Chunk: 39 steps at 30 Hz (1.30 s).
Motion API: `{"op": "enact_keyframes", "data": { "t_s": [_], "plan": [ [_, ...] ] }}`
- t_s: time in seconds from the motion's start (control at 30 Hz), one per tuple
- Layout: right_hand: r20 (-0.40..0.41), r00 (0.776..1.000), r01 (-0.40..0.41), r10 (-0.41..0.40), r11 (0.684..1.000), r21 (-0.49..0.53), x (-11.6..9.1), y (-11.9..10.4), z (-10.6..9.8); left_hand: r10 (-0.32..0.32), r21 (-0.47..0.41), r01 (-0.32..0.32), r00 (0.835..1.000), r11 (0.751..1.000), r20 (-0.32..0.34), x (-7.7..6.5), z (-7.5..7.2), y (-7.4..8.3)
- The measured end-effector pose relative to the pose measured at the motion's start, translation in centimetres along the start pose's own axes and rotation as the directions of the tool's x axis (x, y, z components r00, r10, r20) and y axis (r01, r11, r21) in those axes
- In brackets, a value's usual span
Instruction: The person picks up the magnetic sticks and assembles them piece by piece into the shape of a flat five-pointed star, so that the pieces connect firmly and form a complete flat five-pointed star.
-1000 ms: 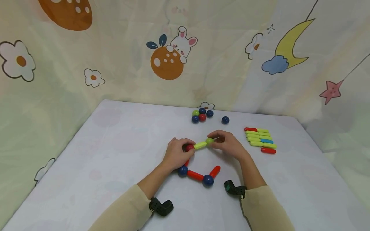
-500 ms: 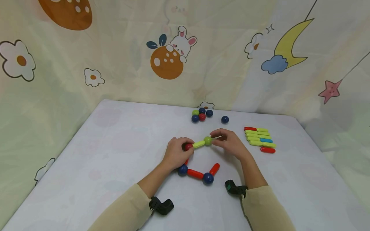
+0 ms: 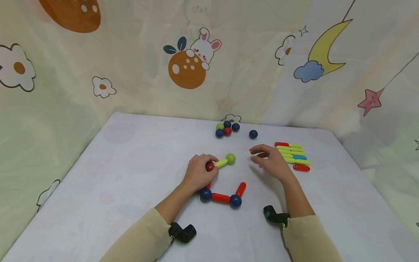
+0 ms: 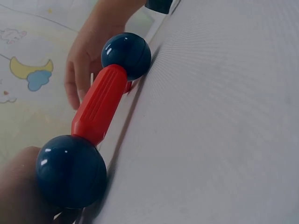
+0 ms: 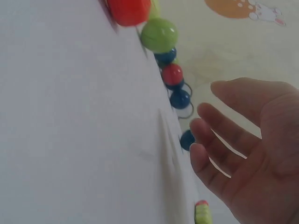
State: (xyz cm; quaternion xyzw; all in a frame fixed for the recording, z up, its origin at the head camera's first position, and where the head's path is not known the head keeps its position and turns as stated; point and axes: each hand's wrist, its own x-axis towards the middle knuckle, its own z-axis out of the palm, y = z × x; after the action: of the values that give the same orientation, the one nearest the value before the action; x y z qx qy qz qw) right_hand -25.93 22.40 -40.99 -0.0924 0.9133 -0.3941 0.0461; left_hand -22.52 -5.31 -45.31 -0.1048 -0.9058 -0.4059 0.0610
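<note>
My left hand [image 3: 200, 173] grips a red ball [image 3: 210, 166] between thumb and fingers. From that ball a lime-green rod [image 3: 221, 163] runs to a green ball [image 3: 230, 158]. A red rod, mostly hidden under the left hand, leads down to a blue ball [image 3: 205, 195]. A second red rod [image 3: 220, 198] joins it to another blue ball [image 3: 235, 201], which carries an upward-slanting red rod [image 3: 240, 189] with a free end. My right hand [image 3: 269, 160] hovers to the right of the green ball, fingers spread and holding nothing, as the right wrist view also shows.
A cluster of blue, red and green balls [image 3: 227, 131] sits at the table's back edge, with one blue ball [image 3: 253, 134] apart. Right of it lie green rods [image 3: 289, 148] stacked in rows with red and blue ones, and a lone red rod [image 3: 301, 167].
My right hand has let go of the green ball and moved right, towards the rods. The left hand keeps its grip on the red ball, and the joined piece has shifted slightly.
</note>
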Motion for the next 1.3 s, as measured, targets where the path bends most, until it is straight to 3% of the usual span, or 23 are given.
{"op": "enact_keyframes", "data": {
  "t_s": [0.37, 0.53, 0.73, 1.0, 1.3],
  "plan": [
    [-0.144, 0.989, -0.068, 0.037, 0.973, -0.22, -2.3, 1.9, -3.9, -0.06, 0.005, 0.06, 0.998, 0.998, -0.032, -0.1, 0.0, 0.0],
    [-0.198, 0.98, -0.091, 0.036, 0.957, -0.276, -3.2, 2.9, -5.5, -0.055, 0.001, 0.055, 0.998, 0.999, -0.034, -0.2, 0.2, -0.1],
    [-0.198, 0.971, -0.194, 0.133, 0.924, -0.33, -3.8, 4.0, -7.0, -0.047, -0.008, 0.047, 0.998, 0.999, -0.04, -0.2, 0.1, -0.1],
    [-0.211, 0.947, -0.294, 0.241, 0.916, -0.273, -4.2, 5.8, -7.8, -0.034, -0.015, 0.033, 0.999, 0.999, -0.038, -0.2, -0.2, -0.1],
    [-0.206, 0.919, -0.365, 0.335, 0.922, -0.129, -4.7, 7.0, -8.1, -0.046, -0.012, 0.046, 0.998, 0.999, -0.032, -0.2, -0.2, -0.1]
  ]
}}
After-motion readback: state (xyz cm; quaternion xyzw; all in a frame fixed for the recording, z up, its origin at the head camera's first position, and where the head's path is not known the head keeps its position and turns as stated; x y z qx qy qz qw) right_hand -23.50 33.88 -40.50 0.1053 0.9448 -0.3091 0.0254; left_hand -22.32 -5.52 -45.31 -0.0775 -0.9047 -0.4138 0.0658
